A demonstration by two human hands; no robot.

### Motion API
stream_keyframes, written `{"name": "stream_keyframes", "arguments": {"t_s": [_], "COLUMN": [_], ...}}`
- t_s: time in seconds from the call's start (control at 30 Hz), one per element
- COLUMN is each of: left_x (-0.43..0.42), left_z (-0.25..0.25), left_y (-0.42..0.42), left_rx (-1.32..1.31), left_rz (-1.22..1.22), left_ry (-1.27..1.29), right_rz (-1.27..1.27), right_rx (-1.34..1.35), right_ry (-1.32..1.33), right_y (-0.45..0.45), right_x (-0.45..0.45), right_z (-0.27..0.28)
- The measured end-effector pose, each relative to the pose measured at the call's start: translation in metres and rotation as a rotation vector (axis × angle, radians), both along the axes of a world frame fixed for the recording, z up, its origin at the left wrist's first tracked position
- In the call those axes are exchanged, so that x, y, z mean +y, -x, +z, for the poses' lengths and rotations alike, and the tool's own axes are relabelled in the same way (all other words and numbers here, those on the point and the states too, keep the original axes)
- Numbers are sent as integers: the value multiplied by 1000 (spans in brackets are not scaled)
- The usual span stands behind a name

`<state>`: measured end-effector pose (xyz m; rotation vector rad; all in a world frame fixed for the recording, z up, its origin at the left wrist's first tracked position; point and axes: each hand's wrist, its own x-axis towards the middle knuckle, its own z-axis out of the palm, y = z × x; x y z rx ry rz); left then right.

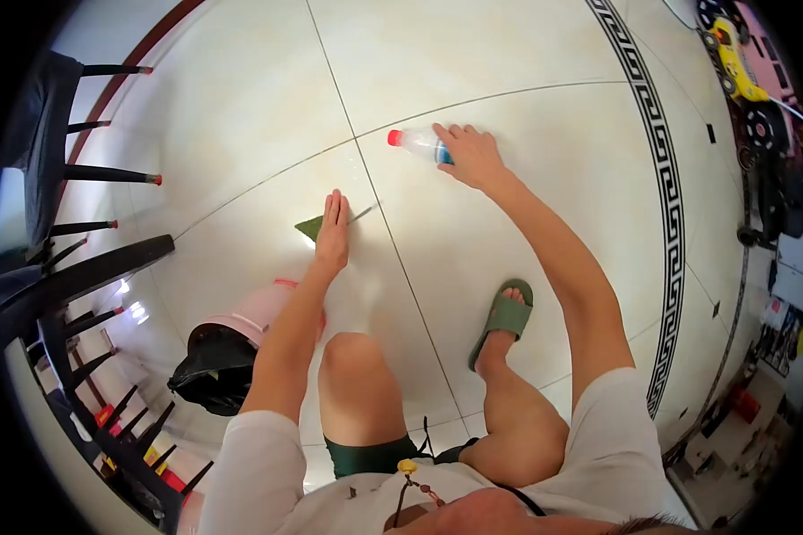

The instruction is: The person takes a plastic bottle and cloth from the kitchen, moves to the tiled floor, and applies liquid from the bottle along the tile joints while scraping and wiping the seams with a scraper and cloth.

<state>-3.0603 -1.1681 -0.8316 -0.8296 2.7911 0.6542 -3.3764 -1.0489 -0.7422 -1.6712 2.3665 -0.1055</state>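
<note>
On the tiled floor lies a clear plastic bottle with a red cap and a blue label, its cap toward the left. My right hand is wrapped over the label end of it. My left hand is over the floor with its fingers extended, beside a green triangular piece that shows at its left. A thin dark strip shows at the right of this hand. Whether the hand touches either one is hard to tell.
A pink bin with a black bag stands left of my knee. Dark chairs line the left side. A green slipper is on my foot. Toy vehicles are at the upper right.
</note>
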Motion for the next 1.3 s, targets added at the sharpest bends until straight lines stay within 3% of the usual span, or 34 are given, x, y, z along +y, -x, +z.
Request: {"name": "stream_keyframes", "arguments": {"t_s": [0.1, 0.27, 0.37, 0.47, 0.57, 0.67, 0.8, 0.97, 1.07, 1.2, 1.3], "left_x": [-6, -5, -10, -12, -18, -19, -35, -56, -83, -103, -109], "left_z": [17, 20, 13, 0, 21, 10, 10, 87, 23, 65, 29], "left_y": [5, 14, 18, 20, 40, 41, 34, 101, 87, 134, 111], "left_rx": [-90, -192, -249, -403, -556, -574, -636, -1013, -1098, -1281, -1198], "left_rz": [23, 32, 53, -46, 30, 86, 58, 112, 73, -126, -59], "left_ry": [-130, -88, -142, -31, -176, -205, -254, -290, -445, -548, -608], "right_rz": [110, 289, 398, 461, 517, 559, 510, 432, 457, 451, 408], "right_rx": [73, 88, 228, 266, 300, 310, 275, 235, 199, 76, 4], "right_ry": [-41, -49, -157, -144, -119, -194, -298, -286, -327, -253, -156], "right_y": [10, 14, 10, 8, 3, 0, 12, 77, 109, 115, 92], "right_x": [-48, -83, -100, -116, -126, -137, -139, -115, -105, -93, -93], "right_z": [-16, -27, -18, -11, -4, 6, 14, 2, -5, -8, -8]}}
